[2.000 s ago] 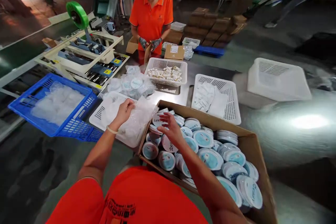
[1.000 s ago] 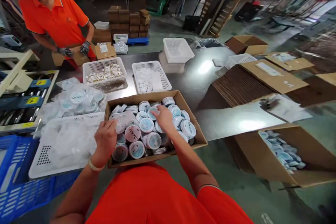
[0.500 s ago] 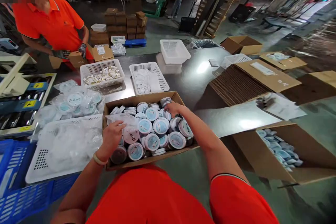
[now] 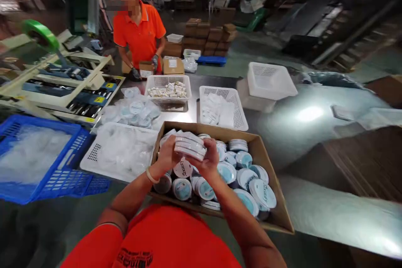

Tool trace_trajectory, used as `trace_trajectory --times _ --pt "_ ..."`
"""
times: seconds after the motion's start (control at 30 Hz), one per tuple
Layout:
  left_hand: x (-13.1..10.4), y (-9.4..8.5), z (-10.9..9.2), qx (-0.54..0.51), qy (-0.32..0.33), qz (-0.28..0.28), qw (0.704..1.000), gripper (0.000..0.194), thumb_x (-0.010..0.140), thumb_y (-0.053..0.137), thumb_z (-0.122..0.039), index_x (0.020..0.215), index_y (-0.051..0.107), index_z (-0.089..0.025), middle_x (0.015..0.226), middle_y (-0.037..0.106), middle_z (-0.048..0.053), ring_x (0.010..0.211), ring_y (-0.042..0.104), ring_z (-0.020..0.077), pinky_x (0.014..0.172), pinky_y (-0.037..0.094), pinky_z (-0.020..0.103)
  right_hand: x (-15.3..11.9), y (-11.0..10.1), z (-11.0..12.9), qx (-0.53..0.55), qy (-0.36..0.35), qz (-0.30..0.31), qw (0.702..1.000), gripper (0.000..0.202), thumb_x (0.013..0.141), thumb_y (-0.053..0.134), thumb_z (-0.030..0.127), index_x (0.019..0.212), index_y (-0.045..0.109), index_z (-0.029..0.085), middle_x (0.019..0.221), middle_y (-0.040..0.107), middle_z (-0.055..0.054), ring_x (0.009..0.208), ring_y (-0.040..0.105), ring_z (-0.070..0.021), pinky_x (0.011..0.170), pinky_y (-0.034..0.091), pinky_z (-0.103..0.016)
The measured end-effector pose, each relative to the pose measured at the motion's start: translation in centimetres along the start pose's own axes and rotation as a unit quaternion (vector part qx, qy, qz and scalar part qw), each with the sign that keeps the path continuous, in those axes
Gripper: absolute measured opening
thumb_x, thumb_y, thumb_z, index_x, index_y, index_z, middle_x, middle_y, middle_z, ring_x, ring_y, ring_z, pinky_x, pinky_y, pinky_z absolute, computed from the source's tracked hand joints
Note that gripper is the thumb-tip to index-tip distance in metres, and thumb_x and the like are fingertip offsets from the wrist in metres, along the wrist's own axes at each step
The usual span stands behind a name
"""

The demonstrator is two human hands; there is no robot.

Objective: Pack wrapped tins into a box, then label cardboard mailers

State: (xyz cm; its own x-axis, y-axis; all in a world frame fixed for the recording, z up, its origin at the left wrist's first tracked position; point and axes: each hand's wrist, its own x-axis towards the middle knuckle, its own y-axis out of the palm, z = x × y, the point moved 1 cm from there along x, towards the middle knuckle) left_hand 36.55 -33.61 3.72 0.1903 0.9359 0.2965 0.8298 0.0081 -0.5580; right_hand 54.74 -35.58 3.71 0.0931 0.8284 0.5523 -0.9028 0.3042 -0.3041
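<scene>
A stack of round white discs (image 4: 190, 145) is held between my two hands above an open cardboard box (image 4: 276, 184). My left hand (image 4: 168, 155) grips the stack's left side. On its right side, my right hand (image 4: 210, 158) has its fingers and thumb closed round it. Many round discs with white and light blue faces (image 4: 226, 172) lie in the box below, some with dark lettering. Whether the clear plastic is still between my fingers cannot be made out.
Left of the box, a white basket (image 4: 91, 155) holds clear plastic bags, beside a blue crate (image 4: 59, 184). White baskets (image 4: 240, 113) stand behind. A person in orange (image 4: 141, 29) handles a small box across the table. Flattened cardboard (image 4: 364, 155) lies right.
The view has turned left. My right hand has come from the box's far side to meet my left, and both now hold a disc stack raised above the box.
</scene>
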Motion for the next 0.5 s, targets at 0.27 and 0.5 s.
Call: trace_trajectory --times 0.27,0.5 --pt "-1.2 1.6 0.0 0.02 -0.068 -0.016 0.997 0.079 0.069 0.053 -0.002 0.146 0.058 -0.017 0.159 0.053 0.015 0.141 0.052 0.0345 0.124 0.04 0.056 0.5 1.6 -2.2 -0.22 -0.143 0.123 0.957 0.034 0.09 0.069 0.036 0.12 0.065 0.023 0.095 0.069 -0.009 0.088 0.056 -0.0283 0.08 0.047 -0.043" --pt "-0.3 0.5 -0.7 0.071 -0.028 -0.002 0.997 0.075 0.078 0.051 -0.008 0.152 0.05 -0.008 0.162 0.047 0.023 0.149 0.043 0.0386 0.117 0.04 0.062 3.6 4.9 0.6 -0.341 -0.155 0.238 0.896 0.028 0.094 0.051 0.012 0.112 0.071 0.021 0.083 0.067 -0.013 0.09 0.058 -0.032 0.079 0.045 -0.044"
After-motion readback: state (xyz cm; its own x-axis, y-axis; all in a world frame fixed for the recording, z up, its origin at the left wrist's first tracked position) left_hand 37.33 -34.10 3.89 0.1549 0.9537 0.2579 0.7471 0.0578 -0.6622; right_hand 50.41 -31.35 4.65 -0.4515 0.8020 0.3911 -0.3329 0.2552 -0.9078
